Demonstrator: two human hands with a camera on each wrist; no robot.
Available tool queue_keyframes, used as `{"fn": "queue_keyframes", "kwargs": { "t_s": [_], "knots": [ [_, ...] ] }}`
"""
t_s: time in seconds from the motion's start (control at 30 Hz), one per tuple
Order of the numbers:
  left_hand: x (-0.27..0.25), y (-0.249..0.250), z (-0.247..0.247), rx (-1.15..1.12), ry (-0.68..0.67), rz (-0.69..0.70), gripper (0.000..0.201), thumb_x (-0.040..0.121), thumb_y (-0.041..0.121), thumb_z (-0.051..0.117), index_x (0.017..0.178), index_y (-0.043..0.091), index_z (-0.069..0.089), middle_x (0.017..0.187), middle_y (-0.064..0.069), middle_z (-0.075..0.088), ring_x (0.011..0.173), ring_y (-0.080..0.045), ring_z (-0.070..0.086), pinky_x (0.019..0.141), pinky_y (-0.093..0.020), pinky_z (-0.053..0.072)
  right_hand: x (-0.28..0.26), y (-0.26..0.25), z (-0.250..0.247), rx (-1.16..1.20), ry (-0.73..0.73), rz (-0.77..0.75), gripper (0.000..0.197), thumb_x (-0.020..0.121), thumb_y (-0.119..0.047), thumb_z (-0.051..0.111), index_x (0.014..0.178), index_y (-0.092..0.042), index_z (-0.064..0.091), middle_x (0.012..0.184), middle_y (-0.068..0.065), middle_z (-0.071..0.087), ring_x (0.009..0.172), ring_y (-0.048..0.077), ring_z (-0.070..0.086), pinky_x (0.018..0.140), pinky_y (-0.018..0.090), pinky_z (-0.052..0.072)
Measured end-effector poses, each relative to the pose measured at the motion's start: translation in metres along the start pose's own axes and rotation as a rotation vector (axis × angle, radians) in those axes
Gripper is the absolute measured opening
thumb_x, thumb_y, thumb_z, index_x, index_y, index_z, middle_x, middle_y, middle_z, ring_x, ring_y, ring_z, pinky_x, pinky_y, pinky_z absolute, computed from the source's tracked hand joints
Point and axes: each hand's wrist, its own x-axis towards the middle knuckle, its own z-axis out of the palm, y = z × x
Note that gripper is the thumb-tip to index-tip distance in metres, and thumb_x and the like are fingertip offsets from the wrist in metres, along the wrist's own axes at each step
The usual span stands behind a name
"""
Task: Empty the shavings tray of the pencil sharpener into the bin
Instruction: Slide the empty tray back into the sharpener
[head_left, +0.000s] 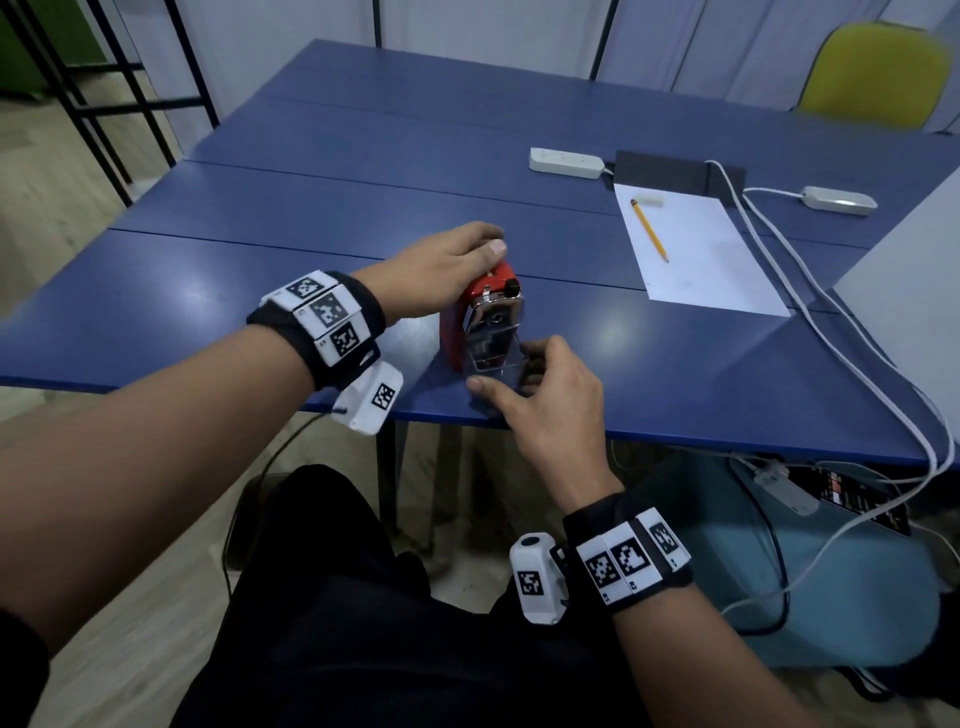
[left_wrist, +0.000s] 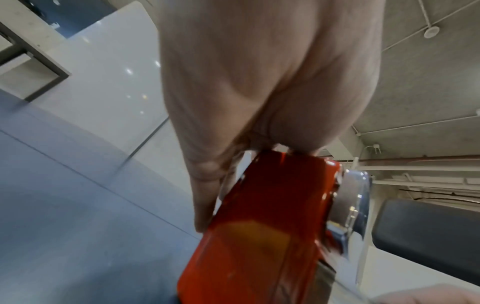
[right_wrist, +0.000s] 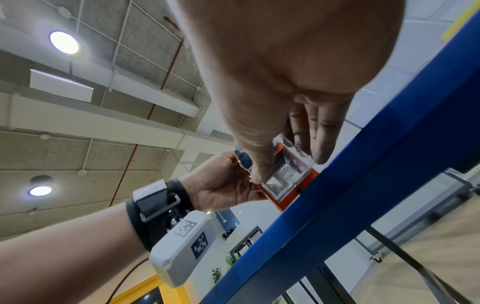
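A red pencil sharpener (head_left: 480, 299) with a chrome front stands near the front edge of the blue table (head_left: 311, 208). My left hand (head_left: 447, 270) grips it from above and behind, thumb over its top; the left wrist view shows the red body (left_wrist: 262, 222) under my palm. The clear shavings tray (head_left: 493, 361) sits low in the sharpener's front, partly out. My right hand (head_left: 524, 374) pinches the tray between thumb and fingers, as the right wrist view shows at the tray (right_wrist: 283, 176). No bin shows in any view.
A white sheet (head_left: 696, 254) with a yellow pencil (head_left: 649, 230) and an eraser (head_left: 648, 201) lies to the right. Power strips (head_left: 566, 162) and white cables (head_left: 810, 291) run along the right side. A yellow chair (head_left: 878, 73) stands behind the table, and a teal bag (head_left: 810, 571) sits on the floor.
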Motion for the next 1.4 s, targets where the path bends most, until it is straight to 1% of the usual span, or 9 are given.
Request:
{"fn": "queue_keyframes", "kwargs": {
  "t_s": [0.1,0.3,0.47,0.67,0.97,1.13,1.2,1.3,1.4],
  "knots": [
    [-0.005,-0.007,0.0,-0.269,-0.029,-0.111,0.046,0.108,0.05,0.044,0.138,0.02,0.061,0.121,0.002,0.069,0.111,-0.015,0.067,0.11,-0.044,0.052,-0.004,0.003,-0.004,0.055,-0.01,-0.003,0.059,0.089,-0.04,0.09,0.139,-0.023,0.064,0.126,-0.008,0.071,0.114,0.011,0.07,0.101,0.035,0.062],
    [-0.004,-0.01,0.003,-0.199,-0.011,-0.114,0.05,0.101,0.063,0.041,0.117,0.022,0.064,0.098,0.0,0.067,0.092,-0.021,0.065,0.102,-0.06,0.053,-0.008,0.007,0.001,0.079,0.026,-0.05,0.049,0.098,-0.029,0.082,0.143,-0.019,0.067,0.121,-0.012,0.069,0.112,0.01,0.07,0.101,0.03,0.06],
    [-0.004,-0.009,0.003,-0.127,-0.004,-0.099,0.05,0.106,0.059,0.037,0.123,0.019,0.062,0.101,0.001,0.069,0.101,-0.024,0.068,0.104,-0.055,0.052,-0.006,0.006,0.003,0.051,0.069,-0.087,0.043,0.099,-0.026,0.081,0.14,-0.018,0.07,0.126,0.0,0.078,0.113,0.016,0.074,0.103,0.034,0.06],
    [-0.002,-0.011,0.004,-0.098,0.004,-0.103,0.048,0.106,0.058,0.038,0.115,0.018,0.062,0.087,0.007,0.062,0.082,-0.017,0.059,0.097,-0.052,0.053,0.001,0.001,0.007,0.055,0.067,-0.074,0.042,0.1,-0.024,0.08,0.141,-0.018,0.071,0.126,0.0,0.079,0.113,0.016,0.074,0.105,0.036,0.06],
    [0.0,-0.014,0.004,-0.086,0.0,-0.099,0.049,0.103,0.062,0.037,0.11,0.021,0.062,0.085,0.009,0.06,0.081,-0.017,0.057,0.09,-0.046,0.051,0.0,0.008,-0.001,0.093,0.041,-0.067,0.053,0.101,-0.03,0.08,0.149,-0.015,0.064,0.138,0.003,0.075,0.119,0.014,0.073,0.105,0.036,0.062],
    [0.0,-0.013,0.003,-0.137,-0.013,-0.098,0.049,0.106,0.057,0.039,0.112,0.014,0.061,0.084,0.007,0.059,0.077,-0.016,0.056,0.089,-0.047,0.051,0.003,0.006,-0.002,0.1,0.082,-0.075,0.036,0.101,-0.026,0.08,0.134,-0.013,0.074,0.12,0.001,0.081,0.105,0.012,0.077,0.098,0.033,0.065],
    [0.0,-0.013,0.004,-0.15,-0.015,-0.097,0.05,0.105,0.057,0.039,0.113,0.012,0.061,0.085,0.005,0.059,0.078,-0.017,0.056,0.089,-0.051,0.052,0.007,0.006,-0.001,0.099,0.1,-0.063,0.032,0.1,-0.024,0.08,0.13,-0.012,0.076,0.114,0.001,0.082,0.099,0.009,0.076,0.094,0.025,0.065],
    [0.0,-0.012,0.003,-0.127,-0.001,-0.103,0.047,0.107,0.056,0.039,0.111,0.015,0.061,0.085,0.006,0.06,0.078,-0.015,0.057,0.09,-0.048,0.052,0.01,0.007,0.0,0.09,0.104,-0.059,0.03,0.1,-0.023,0.081,0.128,-0.011,0.077,0.113,0.001,0.082,0.097,0.007,0.074,0.079,-0.001,0.053],
    [-0.001,-0.012,0.004,-0.117,0.001,-0.106,0.048,0.106,0.057,0.038,0.111,0.016,0.061,0.086,0.006,0.06,0.079,-0.016,0.058,0.093,-0.05,0.053,0.011,0.006,0.001,0.085,0.107,-0.055,0.029,0.1,-0.021,0.081,0.126,-0.01,0.078,0.111,0.002,0.082,0.094,0.006,0.073,0.074,-0.006,0.047]
  ]
}}
